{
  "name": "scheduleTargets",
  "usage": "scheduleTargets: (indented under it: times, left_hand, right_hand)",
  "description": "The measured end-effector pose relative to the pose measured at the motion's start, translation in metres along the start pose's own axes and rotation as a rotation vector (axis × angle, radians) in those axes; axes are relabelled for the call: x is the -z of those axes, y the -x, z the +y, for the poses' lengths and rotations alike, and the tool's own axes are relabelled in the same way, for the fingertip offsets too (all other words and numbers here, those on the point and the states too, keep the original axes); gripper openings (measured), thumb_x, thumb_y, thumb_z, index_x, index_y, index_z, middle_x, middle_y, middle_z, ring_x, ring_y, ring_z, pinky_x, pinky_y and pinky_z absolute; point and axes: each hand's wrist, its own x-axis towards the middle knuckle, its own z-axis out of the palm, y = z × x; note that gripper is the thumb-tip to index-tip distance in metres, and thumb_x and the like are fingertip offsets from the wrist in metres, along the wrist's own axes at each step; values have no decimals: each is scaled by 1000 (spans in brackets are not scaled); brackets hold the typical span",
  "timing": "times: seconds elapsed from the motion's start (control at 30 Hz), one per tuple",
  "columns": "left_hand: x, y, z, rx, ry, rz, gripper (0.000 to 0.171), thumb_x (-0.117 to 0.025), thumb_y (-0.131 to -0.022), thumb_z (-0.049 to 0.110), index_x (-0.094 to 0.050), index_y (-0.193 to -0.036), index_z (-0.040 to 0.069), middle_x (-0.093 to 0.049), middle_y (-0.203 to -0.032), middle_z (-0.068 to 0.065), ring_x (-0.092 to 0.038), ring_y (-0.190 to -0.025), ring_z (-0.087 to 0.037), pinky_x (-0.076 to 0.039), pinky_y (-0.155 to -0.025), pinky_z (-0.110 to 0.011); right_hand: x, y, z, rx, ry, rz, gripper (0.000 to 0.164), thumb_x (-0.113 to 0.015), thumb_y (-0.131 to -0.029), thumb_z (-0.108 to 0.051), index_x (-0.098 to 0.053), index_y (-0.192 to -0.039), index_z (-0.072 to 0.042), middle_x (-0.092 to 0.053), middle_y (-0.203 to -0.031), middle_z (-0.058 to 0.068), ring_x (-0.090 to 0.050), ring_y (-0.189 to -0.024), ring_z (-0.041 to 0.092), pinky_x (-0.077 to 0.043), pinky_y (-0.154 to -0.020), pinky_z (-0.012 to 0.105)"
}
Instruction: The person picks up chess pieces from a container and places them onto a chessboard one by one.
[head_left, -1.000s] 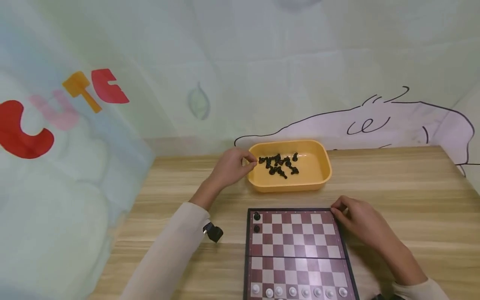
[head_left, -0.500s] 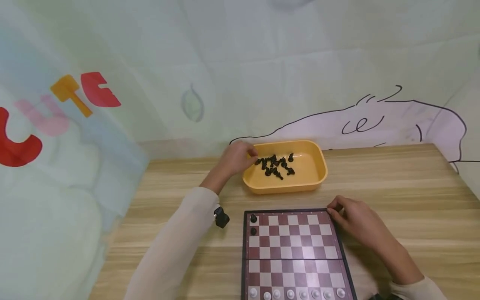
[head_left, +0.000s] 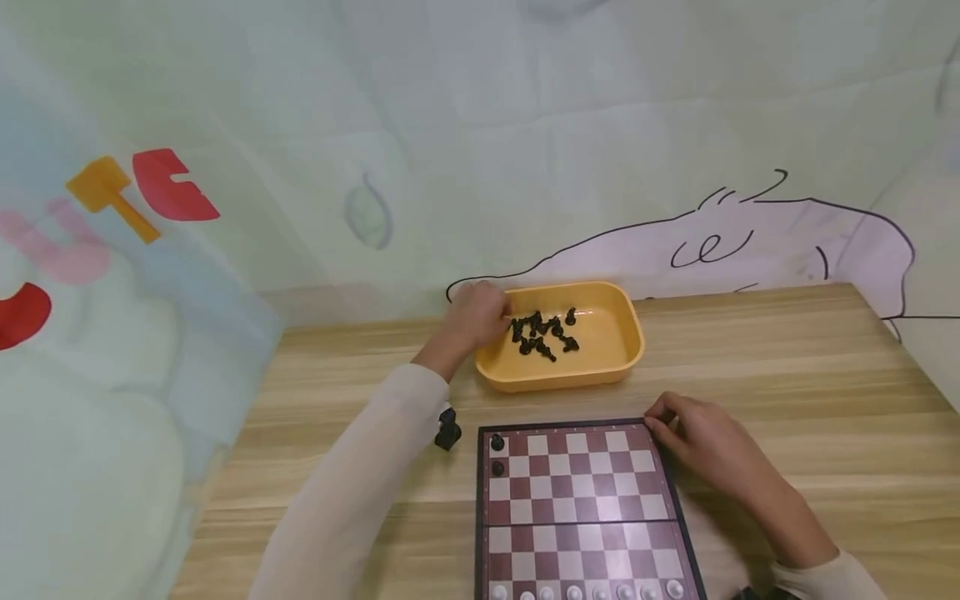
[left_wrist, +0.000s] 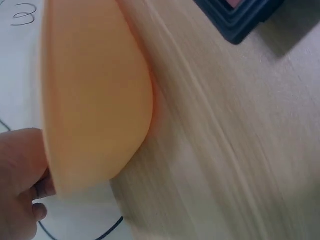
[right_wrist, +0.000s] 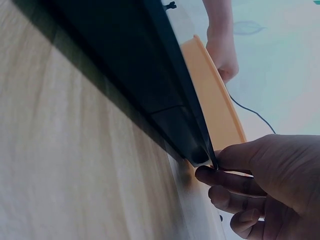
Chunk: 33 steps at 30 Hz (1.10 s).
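My left hand [head_left: 478, 315] reaches over the left rim of the yellow tray [head_left: 558, 383], beside several loose black chess pieces [head_left: 557, 329]. Its fingertips are hidden, by the hand in the head view and by the tray wall in the left wrist view. Thumb and forefinger of my right hand [right_wrist: 285, 175] pinch the far right corner of the chessboard [head_left: 582, 485]. Two black pieces stand in the board's far left corner: one taller piece [head_left: 497, 442] with a black pawn [head_left: 497, 468] in front. White pawns [head_left: 574, 592] line the near side, cut off by the frame.
The board lies on a wooden table [head_left: 337, 392], just in front of the tray. Behind the tray hangs a printed cloth [head_left: 450, 167] with coloured letters and a line drawing. A small black device [head_left: 447, 430] sits at my left wrist.
My left hand has moved from the tray's left rim further in over the black pieces, and its fingertips have dropped out of sight. The right hand keeps its hold on the board corner.
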Motion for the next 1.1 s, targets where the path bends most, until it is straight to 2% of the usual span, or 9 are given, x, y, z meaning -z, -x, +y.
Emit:
scheduleTargets:
  times: [0.1, 0.27, 0.53, 0.73, 0.9, 1.1]
  left_hand:
    - [-1, -5, 6, 0, -69, -19, 17, -57, -89, 20, -66, -74, 21, -58, -75, 6, -48, -75, -14, -34, -74, -33]
    - [-3, -9, 14, 26, -108, -47, 19, -58, -89, 17, -61, -71, 22, -55, -73, 7, -45, -75, -14, -28, -73, -34]
    - [-8, -10, 17, 23, -136, -36, 19, -59, -88, 13, -59, -71, 20, -55, -69, 5, -47, -70, -14, -29, -73, -33]
    - [-9, -12, 21, 18, -200, -75, 14, -60, -86, 12, -60, -75, 21, -56, -72, 6, -48, -70, -12, -33, -74, -33]
    - [-9, -9, 20, 35, -172, -64, 15, -60, -85, 10, -60, -74, 21, -56, -72, 6, -48, -71, -12, -33, -73, -32]
    - [-5, -6, 18, 37, -67, -22, 14, -59, -83, 7, -64, -80, 19, -57, -79, 5, -46, -74, -12, -32, -73, -32]
  right_hand:
    - [0, -1, 0, -5, 0, 0, 7, -66, -87, -26, -63, -90, -21, -63, -80, -14, -57, -71, 3, -49, -60, 29]
    - [-1, -1, 0, -8, 0, 1, 8, -66, -87, -26, -63, -90, -20, -63, -80, -15, -56, -70, 2, -48, -60, 29]
    - [-2, -1, 0, -17, 7, 2, 6, -66, -88, -26, -62, -90, -22, -62, -80, -15, -55, -69, 1, -48, -59, 29]
    - [-2, -1, 1, -22, 14, 9, 8, -65, -88, -28, -62, -91, -22, -62, -81, -15, -56, -70, 2, -48, -59, 30]
    - [-3, -2, -1, -16, 13, 11, 7, -65, -88, -27, -62, -91, -22, -63, -82, -15, -57, -71, 2, -48, -61, 30]
    - [-2, -3, -2, -11, 3, 7, 5, -65, -88, -24, -62, -92, -22, -63, -81, -14, -57, -72, 3, -49, -61, 30]
